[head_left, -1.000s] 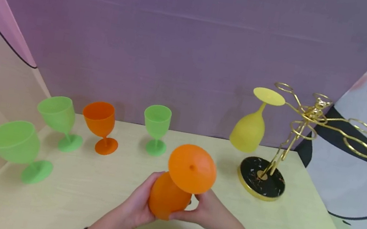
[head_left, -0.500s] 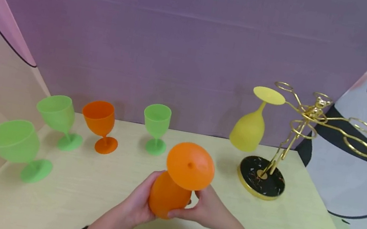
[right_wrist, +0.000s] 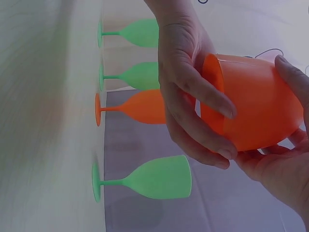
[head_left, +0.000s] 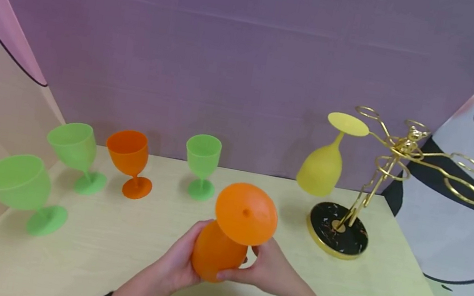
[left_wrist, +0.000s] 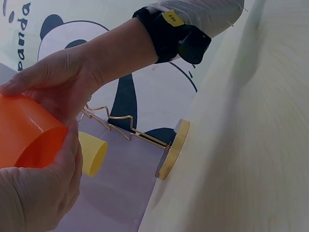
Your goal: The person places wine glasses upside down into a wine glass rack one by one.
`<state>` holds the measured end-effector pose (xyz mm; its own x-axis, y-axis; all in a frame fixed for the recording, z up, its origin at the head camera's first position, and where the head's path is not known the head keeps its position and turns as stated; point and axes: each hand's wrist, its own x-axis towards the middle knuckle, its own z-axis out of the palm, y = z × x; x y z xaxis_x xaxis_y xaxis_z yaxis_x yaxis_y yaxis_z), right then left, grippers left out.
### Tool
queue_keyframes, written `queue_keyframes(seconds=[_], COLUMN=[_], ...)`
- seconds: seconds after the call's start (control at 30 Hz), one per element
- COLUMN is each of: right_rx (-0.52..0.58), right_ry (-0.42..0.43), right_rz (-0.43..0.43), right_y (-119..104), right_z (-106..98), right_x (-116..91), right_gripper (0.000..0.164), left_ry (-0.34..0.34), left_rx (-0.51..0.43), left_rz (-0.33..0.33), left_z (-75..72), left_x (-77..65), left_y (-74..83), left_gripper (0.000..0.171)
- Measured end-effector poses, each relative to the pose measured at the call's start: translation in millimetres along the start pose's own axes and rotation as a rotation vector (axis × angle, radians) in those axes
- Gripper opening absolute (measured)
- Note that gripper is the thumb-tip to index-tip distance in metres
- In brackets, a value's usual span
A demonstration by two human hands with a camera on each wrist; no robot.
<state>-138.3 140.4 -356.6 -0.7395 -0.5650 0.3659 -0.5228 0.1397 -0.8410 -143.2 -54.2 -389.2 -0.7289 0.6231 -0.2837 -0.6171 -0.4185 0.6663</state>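
Observation:
An orange goblet (head_left: pixel 220 254) is held upside down above the front of the table, its round foot uppermost and tilted toward the head camera. My left hand (head_left: pixel 182 258) grips the bowl from the left, with fingers wrapped near its rim in the right wrist view. From the other side my right hand (head_left: pixel 264 271) holds the same bowl between thumb and fingers. In the right wrist view, the goblet's bowl (right_wrist: pixel 256 101) lies between both hands. Part of the stem is hidden behind the foot in the head view.
Three green goblets, including one at far left (head_left: pixel 19 183), and another orange goblet (head_left: pixel 129 154) stand upright along the table's back and left. At right, a gold rack (head_left: pixel 396 152) with ring arms and a black base (head_left: pixel 337 231) carries an upside-down yellow goblet (head_left: pixel 322 169).
Both hands and the orange goblet stay nearly still; the goblet's foot has shifted very slightly up and left in the head view.

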Motion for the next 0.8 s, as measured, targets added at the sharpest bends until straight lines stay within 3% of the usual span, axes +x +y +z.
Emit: queue_keyframes(seconds=[0.2,0.4,0.57,0.8], right_rx=[0.009,-0.018,-0.047,-0.116], right_ry=[0.003,0.03,0.054,0.093], right_rz=[0.01,0.025,-0.002,-0.012], right_y=[-1,-1,-3,-3], right_z=[-1,-4,-10,-24], right_x=[1,2,4,6], right_gripper=[0.076,0.076,0.076,0.078], left_ry=[0.018,-0.02,-0.032,0.08], left_rx=[-0.014,0.029,0.124,0.193], left_rz=[-0.005,0.021,0.098,0.267], left_z=[0.8,-3.1,-11.2,-26.2], left_x=[-0.7,-2.8,-10.0,-28.2], left_y=[0.0,1.9,12.8,40.7], left_gripper=[0.044,0.052,0.066,0.069])
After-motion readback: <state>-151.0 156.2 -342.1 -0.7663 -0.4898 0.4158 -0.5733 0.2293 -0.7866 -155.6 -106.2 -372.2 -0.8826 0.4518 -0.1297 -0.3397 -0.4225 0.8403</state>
